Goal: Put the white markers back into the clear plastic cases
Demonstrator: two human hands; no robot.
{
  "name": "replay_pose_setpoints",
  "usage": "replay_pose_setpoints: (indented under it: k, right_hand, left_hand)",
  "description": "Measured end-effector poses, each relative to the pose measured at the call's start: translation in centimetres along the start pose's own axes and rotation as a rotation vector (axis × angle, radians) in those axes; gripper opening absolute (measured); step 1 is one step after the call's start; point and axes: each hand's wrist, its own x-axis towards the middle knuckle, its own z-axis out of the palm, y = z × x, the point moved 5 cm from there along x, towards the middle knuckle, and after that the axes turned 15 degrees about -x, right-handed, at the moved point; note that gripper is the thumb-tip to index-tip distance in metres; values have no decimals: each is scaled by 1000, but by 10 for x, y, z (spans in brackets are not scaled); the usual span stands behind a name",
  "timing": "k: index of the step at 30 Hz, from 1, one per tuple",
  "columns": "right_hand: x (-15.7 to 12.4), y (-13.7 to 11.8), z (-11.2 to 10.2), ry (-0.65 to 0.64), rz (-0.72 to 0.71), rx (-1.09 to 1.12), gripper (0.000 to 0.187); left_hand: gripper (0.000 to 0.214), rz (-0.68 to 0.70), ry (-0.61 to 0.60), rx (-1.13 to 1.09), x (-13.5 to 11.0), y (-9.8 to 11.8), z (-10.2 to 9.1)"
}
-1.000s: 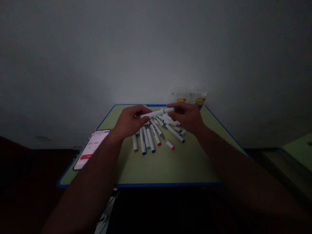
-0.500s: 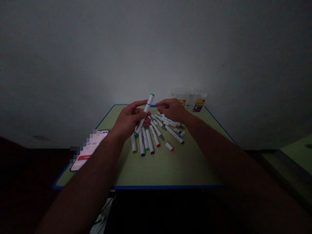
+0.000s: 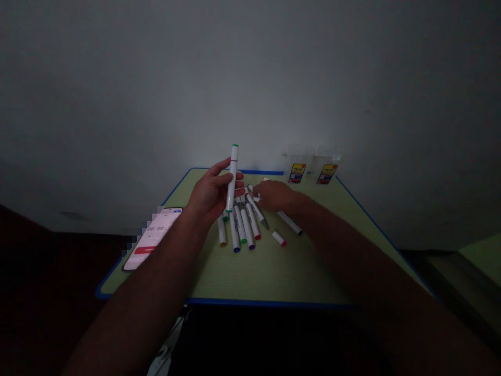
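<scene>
My left hand (image 3: 211, 190) is closed around a white marker (image 3: 233, 180) with green ends, held nearly upright above the table. Lower and to the right, my right hand (image 3: 276, 196) reaches into the pile of markers with its fingers curled together. White pieces show at its fingertips, but what they grip, if anything, is hidden. Several capped white markers (image 3: 235, 230) with coloured ends fan out below my hands. An uncapped marker (image 3: 258, 211) has its grey tip end toward me. A loose cap (image 3: 279, 238) with a pink-red end lies apart at the right.
A phone (image 3: 152, 240) with a timer on its screen lies at the table's left edge. Clear plastic cases (image 3: 296, 172) with yellow labels stand at the back right by the wall. The green table (image 3: 274, 282) has a blue rim.
My right hand has gone down into the marker pile from beside the held marker. In my left hand, the green-ended marker has turned more upright. The view has shifted slightly.
</scene>
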Motion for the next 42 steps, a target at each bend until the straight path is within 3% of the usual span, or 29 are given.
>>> replay_pose_setpoints:
  k: [4, 8, 11, 14, 18, 22, 42]
  right_hand:
    - [-12, 11, -9, 95, 85, 152, 16]
    - [-28, 16, -17, 217, 135, 600, 17]
    - [-38, 7, -18, 180, 62, 986, 18]
    - [-43, -7, -18, 124, -29, 1169, 16]
    - [-42, -23, -15, 178, -123, 1132, 14]
    - [-40, -30, -12, 214, -99, 1030, 13]
    - [-45, -35, -19, 243, -89, 1054, 11]
  left_hand:
    - [55, -9, 9, -21, 1, -3, 1]
    - [58, -15, 9, -63, -1, -6, 3]
    - [59, -16, 4, -95, -2, -8, 4]
    - [58, -9, 21, -133, -2, -8, 3]
    - [55, 2, 21, -186, 0, -7, 1]
    - [48, 5, 11, -218, 1, -8, 1]
    - [38, -44, -23, -268, -6, -12, 9]
